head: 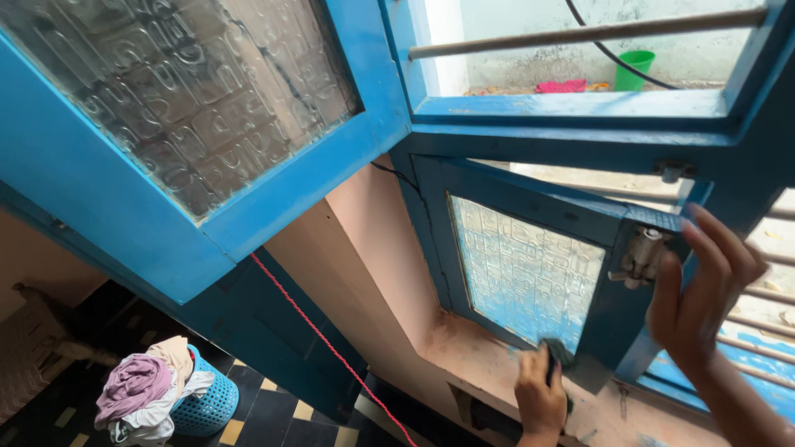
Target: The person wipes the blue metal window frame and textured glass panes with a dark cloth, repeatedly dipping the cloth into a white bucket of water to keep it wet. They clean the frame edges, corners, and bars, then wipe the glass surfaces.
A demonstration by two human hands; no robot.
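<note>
My right hand (pixel 704 290) grips the free edge of the lower blue window shutter (pixel 530 207), right beside its metal latch (pixel 642 255). The shutter has a patterned frosted glass pane (pixel 523 277) and stands partly swung inward. My left hand (pixel 540 396) is closed on a small dark cloth (pixel 561 354) and presses it against the shutter's bottom rail, just above the pinkish window sill (pixel 472 356).
A larger blue shutter with frosted glass (pixel 190 108) hangs swung inward at upper left. Horizontal metal bars (pixel 596 33) cross the window. A red cord (pixel 331 348) runs down the wall. A blue laundry basket with clothes (pixel 178 397) stands on the chequered floor.
</note>
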